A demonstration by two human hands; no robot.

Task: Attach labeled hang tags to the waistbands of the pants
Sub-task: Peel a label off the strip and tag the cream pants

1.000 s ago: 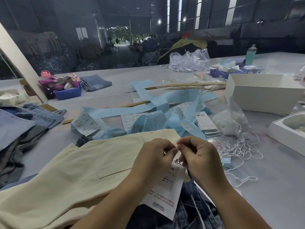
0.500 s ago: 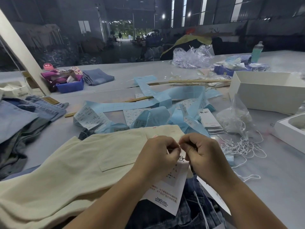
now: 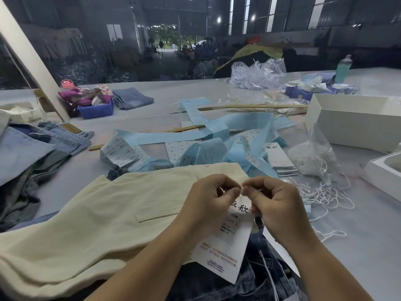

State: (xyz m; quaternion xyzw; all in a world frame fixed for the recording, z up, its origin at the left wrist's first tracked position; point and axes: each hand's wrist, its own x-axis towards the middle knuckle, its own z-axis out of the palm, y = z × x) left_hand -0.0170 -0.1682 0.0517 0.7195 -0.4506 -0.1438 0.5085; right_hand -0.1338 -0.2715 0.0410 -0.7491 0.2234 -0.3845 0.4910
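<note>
1. Left hand (image 3: 208, 200), lower centre of the frame: fingers curled, thumb and forefinger pinched at the top edge of the hang tag; what lies between the tips is too small to tell.
2. Right hand (image 3: 275, 205), just beside it: fingertips meet those of the left hand, pinching at the same spot; a thin band shows on one finger.
3. Hang tag (image 3: 225, 244), white card with printed characters and "1103#", hangs tilted below both hands, over dark denim (image 3: 249, 279) at the bottom edge.
4. Cream pants (image 3: 104, 216), spread flat from lower left to centre; the waistband end lies under the hands, a pocket flap visible.
5. White strings (image 3: 325, 192), a loose tangle right of the hands, beside a clear plastic bag (image 3: 314, 155).
6. Stack of tags (image 3: 280, 157), just above the right hand.
7. Blue label strips (image 3: 195, 135), looped across the middle of the desk (image 3: 368, 246).
8. White box (image 3: 355, 124), open, at right.
9. Folded jeans (image 3: 32, 148), piled at left.
10. Blue tray (image 3: 95, 109), upper left, holding cloth.
</note>
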